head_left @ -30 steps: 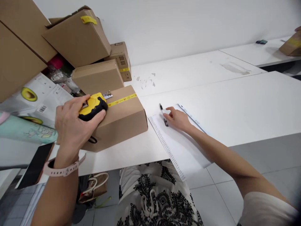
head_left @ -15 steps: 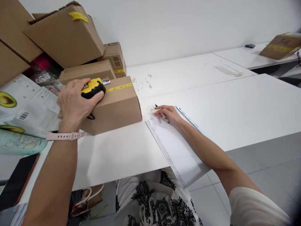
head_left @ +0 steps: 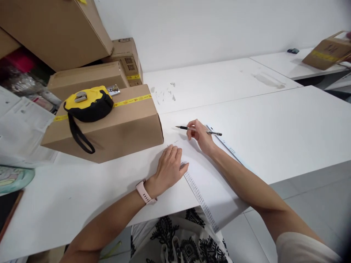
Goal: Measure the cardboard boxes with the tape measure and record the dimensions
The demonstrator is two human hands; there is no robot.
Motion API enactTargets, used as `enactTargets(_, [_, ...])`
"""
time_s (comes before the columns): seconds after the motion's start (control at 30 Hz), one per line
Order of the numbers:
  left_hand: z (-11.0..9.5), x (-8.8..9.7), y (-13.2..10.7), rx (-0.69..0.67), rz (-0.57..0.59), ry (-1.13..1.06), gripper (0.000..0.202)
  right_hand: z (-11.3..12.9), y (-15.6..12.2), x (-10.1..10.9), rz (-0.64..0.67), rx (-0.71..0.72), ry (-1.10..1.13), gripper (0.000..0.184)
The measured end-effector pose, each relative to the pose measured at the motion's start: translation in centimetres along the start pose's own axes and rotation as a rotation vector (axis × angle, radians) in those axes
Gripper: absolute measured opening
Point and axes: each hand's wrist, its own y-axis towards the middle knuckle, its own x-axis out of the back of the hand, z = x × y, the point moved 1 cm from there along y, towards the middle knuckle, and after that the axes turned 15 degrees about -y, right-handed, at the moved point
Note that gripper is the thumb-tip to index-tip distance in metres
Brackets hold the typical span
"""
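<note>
My right hand (head_left: 199, 136) pinches a black pen (head_left: 192, 129) and holds it level above a white printed sheet (head_left: 214, 186) that overhangs the table's near edge. My left hand (head_left: 169, 168) lies flat, fingers out, on the sheet's left edge beside a brown cardboard box (head_left: 115, 126). On top of that box rests a yellow and black tape measure (head_left: 88, 103), its yellow blade stretched across the lid and its black strap hanging down the front. No hand touches it.
More cardboard boxes (head_left: 85, 75) are stacked behind and to the left. Printed leaflets (head_left: 22, 128) lie at the far left. The white table (head_left: 274, 120) stretches right. Another box (head_left: 325, 53) sits on a far table.
My left hand has let go of the tape measure and come down onto the sheet. My right hand has lifted the pen off the paper. The view has shifted left and down.
</note>
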Motion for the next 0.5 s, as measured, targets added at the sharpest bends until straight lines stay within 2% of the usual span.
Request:
enactTargets(0.07, [0.8,-0.3,-0.2,0.021,0.027,-0.008,0.045,0.1,-0.1,-0.4,0.099,-0.052,0.030,0.057])
enactTargets(0.13, [1.1,-0.4,-0.4,0.025,0.025,-0.001,0.044,0.1,-0.2,-0.8,0.129,-0.103,0.040,0.057])
enactTargets(0.23, [1.0,-0.7,-0.4,0.023,0.026,0.015,0.045,-0.4,-0.5,-1.6,0.039,-0.121,-0.020,0.045])
enactTargets(0.33, [0.8,-0.9,-0.3,0.027,0.034,0.019,0.047,-0.9,-1.1,-2.6,-0.035,-0.088,-0.093,0.046])
enactTargets(0.43, [0.7,-0.9,-0.3,0.041,0.050,0.033,0.049,-1.2,-1.5,-3.4,0.015,-0.084,-0.114,0.040])
enactTargets(0.5, [0.7,-0.8,-0.3,0.045,0.063,0.039,0.050,-1.4,-1.4,-3.5,0.051,-0.101,-0.118,0.043])
